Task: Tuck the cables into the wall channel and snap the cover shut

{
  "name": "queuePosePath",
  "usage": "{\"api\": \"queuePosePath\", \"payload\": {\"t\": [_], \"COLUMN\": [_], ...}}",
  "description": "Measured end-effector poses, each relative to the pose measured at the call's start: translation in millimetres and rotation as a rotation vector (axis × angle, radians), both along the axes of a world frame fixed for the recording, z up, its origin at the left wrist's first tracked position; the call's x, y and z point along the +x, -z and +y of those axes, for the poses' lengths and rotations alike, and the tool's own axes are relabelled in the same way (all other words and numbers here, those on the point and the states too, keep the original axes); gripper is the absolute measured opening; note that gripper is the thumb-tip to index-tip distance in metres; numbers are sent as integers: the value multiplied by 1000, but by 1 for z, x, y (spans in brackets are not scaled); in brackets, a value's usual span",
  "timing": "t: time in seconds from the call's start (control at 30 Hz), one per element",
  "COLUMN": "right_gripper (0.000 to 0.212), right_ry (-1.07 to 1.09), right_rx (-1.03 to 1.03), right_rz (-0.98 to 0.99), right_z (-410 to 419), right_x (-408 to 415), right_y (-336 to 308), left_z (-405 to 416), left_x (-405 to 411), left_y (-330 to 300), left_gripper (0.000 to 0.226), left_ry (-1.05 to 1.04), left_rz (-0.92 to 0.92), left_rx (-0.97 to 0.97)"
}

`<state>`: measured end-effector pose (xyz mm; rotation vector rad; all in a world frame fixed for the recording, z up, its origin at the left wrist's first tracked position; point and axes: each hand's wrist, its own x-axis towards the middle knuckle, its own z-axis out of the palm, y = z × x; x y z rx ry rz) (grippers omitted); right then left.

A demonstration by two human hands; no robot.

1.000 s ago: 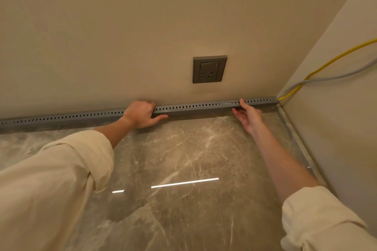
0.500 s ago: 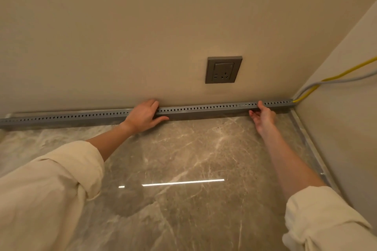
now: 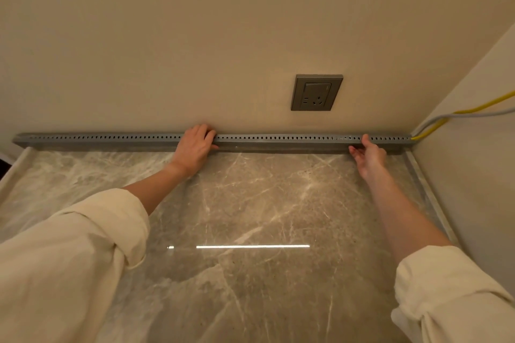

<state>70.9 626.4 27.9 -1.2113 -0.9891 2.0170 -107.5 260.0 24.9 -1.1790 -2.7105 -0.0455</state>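
A long grey channel (image 3: 278,139) with a perforated top cover runs along the foot of the back wall, where the wall meets the marble surface. My left hand (image 3: 195,147) lies over the channel near its middle, fingers curled over the top. My right hand (image 3: 369,152) pinches the channel near its right end, thumb on top and fingers under the front edge. A yellow cable (image 3: 459,112) and a grey cable (image 3: 434,120) come out of the channel's right end and run up along the right wall. Any cable inside the channel is hidden.
A grey wall socket (image 3: 316,93) sits above the channel, between my hands. The polished marble surface (image 3: 250,203) spreads toward me, with a raised rim (image 3: 429,195) along the right wall and another rim at the left. The right wall closes the corner.
My right hand has slid further right along the channel toward the corner. My left hand stays near the middle. The view has shifted, so the channel's left end now shows.
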Motion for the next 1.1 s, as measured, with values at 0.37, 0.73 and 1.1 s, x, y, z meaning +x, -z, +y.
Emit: {"api": "queuePosePath", "payload": {"t": [0.37,0.73,1.1], "right_gripper": [27,40,48], "right_ry": [-64,-257,-453], "right_rx": [103,152,229], "right_rz": [-133,-354,-438], "right_z": [1,-18,-64], "right_x": [-9,-19,-9], "right_y": [7,6,-12], "left_z": [9,8,-7], "left_x": [12,17,31], "left_y": [-8,-6,-4], "left_gripper": [24,23,21], "left_ry": [-105,-178,-172], "left_rz": [-33,-93,-82], "left_rx": [66,131,189]}}
